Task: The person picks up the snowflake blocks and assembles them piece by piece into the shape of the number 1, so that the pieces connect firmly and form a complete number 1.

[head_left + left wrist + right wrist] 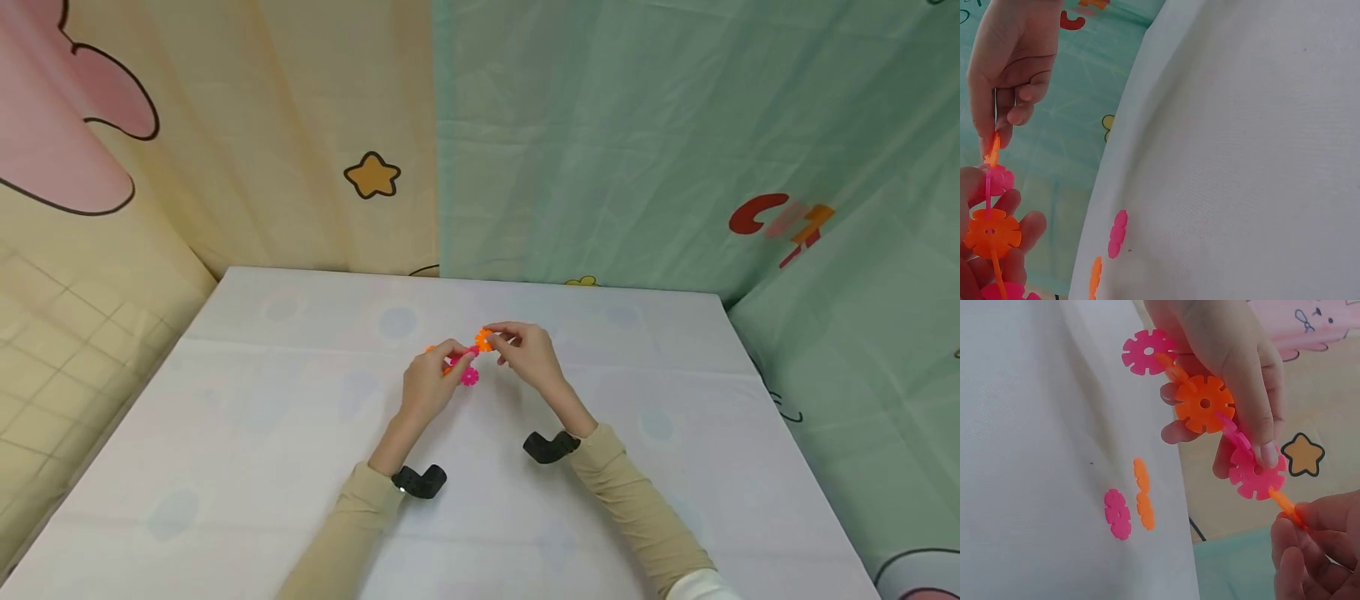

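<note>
A chain of pink and orange notched plastic discs, slotted into one another, hangs across my left hand (431, 385). In the right wrist view, the left thumb presses the pink disc (1249, 476) at the chain's end, with fingers behind. Further up the chain are an orange disc (1205, 419) and another pink disc (1137, 356). My right hand (531, 357) pinches an orange disc (483, 340) between thumb and fingertips. Seen edge-on, that orange disc (1285, 505) meets the rim of the end pink disc; how deep it sits I cannot tell.
A loose pink disc (1117, 514) and an orange disc (1144, 509) lie on the white-covered table (262, 467). Patterned curtains (600, 150) stand behind the table's far edge. Each wrist wears a black camera mount (420, 482).
</note>
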Tool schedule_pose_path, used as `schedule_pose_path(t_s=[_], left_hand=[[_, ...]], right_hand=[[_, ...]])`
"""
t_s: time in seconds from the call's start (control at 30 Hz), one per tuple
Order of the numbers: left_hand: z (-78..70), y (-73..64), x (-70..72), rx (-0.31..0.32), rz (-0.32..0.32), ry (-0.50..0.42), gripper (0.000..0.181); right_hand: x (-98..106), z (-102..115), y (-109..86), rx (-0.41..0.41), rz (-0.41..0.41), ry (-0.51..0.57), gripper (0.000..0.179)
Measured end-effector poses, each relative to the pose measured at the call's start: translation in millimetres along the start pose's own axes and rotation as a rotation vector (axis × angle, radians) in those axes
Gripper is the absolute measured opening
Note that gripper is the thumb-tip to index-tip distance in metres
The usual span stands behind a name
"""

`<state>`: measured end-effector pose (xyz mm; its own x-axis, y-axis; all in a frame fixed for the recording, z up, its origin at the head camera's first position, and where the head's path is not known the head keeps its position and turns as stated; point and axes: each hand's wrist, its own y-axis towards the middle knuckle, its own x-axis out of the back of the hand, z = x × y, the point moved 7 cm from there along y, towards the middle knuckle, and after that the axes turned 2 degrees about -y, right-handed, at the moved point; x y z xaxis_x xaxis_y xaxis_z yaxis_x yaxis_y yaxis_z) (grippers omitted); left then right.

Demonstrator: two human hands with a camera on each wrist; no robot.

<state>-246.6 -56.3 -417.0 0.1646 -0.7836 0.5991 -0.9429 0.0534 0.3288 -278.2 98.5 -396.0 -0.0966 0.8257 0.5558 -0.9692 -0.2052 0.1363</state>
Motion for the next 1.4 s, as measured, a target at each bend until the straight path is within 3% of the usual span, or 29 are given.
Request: schedule_pose_path(t_s=[0.27,0.63,1.07,1.23,1.4], left_hand=[[-9.8,2.7,-0.6,-0.067,-0.027,0.009,0.016],[-14.3,1.0,-5.5,-0.092,-0.05,0.007,0.013],[-8.3,-3.8,-10.0,-0.058,-0.015,0.061,0.017],[-8.9,-5.0,-9.3,-0.064,-0.032,0.047,0.016],[-9.6,-4.8,-9.4,-0.071,-0.091,0.027,0.015]], right_hand=[[4.9,5.0,4.6,0.013,-0.053,-0.029,0.019],[6.2,1.2,0.4,-0.08,-0.103,0.01,0.016],[-2.6,-13.3,-6.4,-0.154,-0.12,0.109,0.016],[-4.3,-13.2,-7.9,-0.179,-0.128,0.125,0.015],[-5.7,-12.4,-7.1,-0.202,-0.121,0.154,0.018]])
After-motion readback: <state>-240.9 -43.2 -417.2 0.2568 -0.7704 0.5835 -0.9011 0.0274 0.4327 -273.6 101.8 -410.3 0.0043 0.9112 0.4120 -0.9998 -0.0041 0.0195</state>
